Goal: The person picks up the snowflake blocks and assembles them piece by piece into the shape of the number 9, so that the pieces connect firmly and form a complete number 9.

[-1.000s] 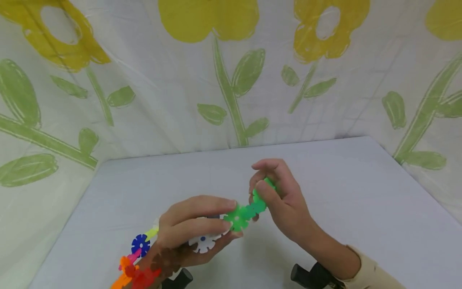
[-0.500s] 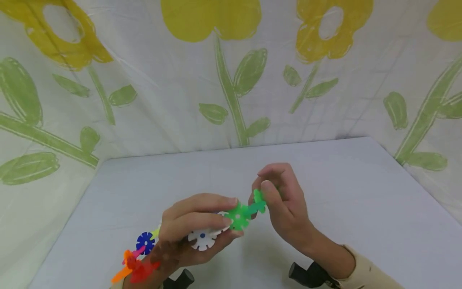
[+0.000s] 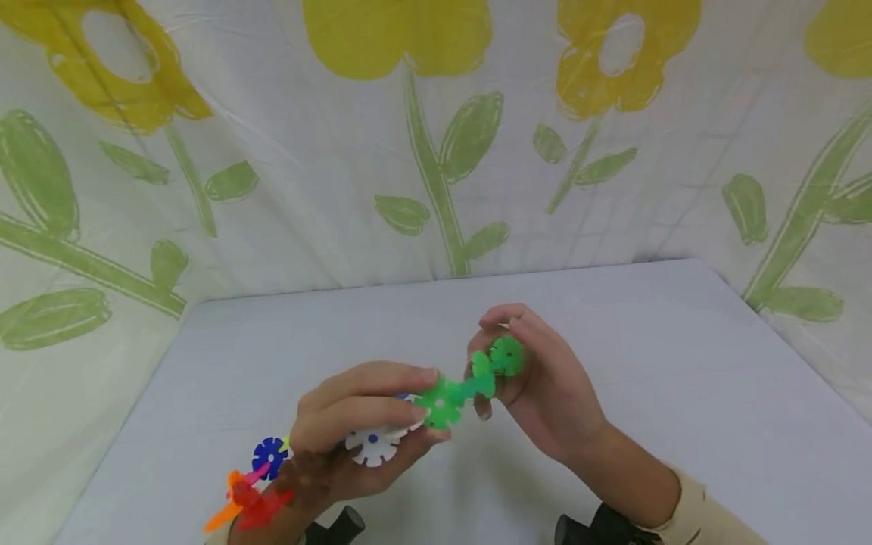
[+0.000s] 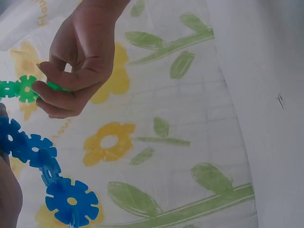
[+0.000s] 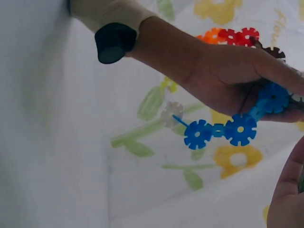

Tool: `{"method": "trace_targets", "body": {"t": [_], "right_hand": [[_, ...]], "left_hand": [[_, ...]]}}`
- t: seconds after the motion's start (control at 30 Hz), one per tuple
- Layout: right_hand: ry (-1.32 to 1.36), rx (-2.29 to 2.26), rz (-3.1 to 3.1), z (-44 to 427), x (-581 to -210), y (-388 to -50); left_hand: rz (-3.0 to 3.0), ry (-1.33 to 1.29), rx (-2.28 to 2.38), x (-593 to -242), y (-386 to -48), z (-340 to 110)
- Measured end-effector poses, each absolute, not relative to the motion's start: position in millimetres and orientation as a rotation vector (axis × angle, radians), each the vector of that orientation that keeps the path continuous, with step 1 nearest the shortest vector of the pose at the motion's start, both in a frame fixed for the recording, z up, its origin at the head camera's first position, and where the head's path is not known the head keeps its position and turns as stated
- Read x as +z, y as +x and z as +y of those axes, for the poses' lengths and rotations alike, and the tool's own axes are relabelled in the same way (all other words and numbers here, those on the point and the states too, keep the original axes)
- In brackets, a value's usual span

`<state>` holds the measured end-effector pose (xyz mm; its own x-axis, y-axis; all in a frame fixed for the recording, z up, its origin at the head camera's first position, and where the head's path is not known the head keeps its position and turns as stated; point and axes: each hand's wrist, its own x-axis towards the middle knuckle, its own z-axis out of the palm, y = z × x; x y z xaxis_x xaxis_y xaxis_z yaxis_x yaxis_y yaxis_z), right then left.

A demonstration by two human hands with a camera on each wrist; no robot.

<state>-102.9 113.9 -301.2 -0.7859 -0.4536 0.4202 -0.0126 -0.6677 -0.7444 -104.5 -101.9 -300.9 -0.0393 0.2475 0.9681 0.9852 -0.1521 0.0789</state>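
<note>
My left hand (image 3: 368, 416) pinches a green snowflake disc (image 3: 441, 403) between fingers and thumb. This disc belongs to a long chain of interlocking plastic snowflake discs. White discs (image 3: 373, 448) show between the left fingers, and brown, red (image 3: 262, 509), orange and dark blue discs (image 3: 270, 457) drape by the left wrist. A blue stretch (image 5: 240, 129) of discs hangs below the left hand in the right wrist view. My right hand (image 3: 552, 386) curls its fingers behind the chain's green end (image 3: 506, 356), its thumb raised above that disc; the fingertips are partly hidden.
Both hands are above a white table (image 3: 647, 341). Behind it hangs a white cloth (image 3: 306, 189) painted with yellow flowers and green leaves. Dark wrist cameras (image 3: 344, 524) sit on both forearms.
The right thumb has lifted off the green end, so a round green disc now shows against the fingers. The left hand keeps its pinch and has shifted slightly left.
</note>
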Motion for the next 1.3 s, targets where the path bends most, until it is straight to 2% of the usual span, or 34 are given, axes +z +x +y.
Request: {"method": "trace_targets", "body": {"t": [0.1, 0.23, 0.4, 0.53, 0.67, 0.83, 1.3], "right_hand": [[-0.92, -2.49, 1.084, 116.3, -299.3, -103.7], [-1.051, -2.452, 1.278, 118.5, -299.3, -104.8], [-1.418, -2.149, 2.234, 117.3, -304.2, -107.7], [-1.528, -1.777, 2.937, 116.3, -307.0, -111.2], [-1.667, -1.51, 3.28, 116.8, -306.9, -115.2], [-1.853, -1.391, 3.327, 116.2, -306.4, -117.2], [-2.074, -1.553, 3.291, 112.0, -303.9, -120.4]], "left_hand": [[-1.474, -1.291, -1.444, -302.0, -97.7, -106.0], [-1.604, -0.899, -1.917, -300.2, -93.1, -109.0], [-1.514, -0.439, -2.493, -297.6, -102.7, -110.2], [-1.448, -0.225, -2.668, -300.6, -109.3, -108.3], [-1.443, -0.172, -2.698, -302.1, -110.1, -104.7], [-1.429, -0.204, -2.687, -301.7, -110.2, -104.6], [-1.419, -0.307, -2.692, -303.5, -108.5, -105.2]]}}
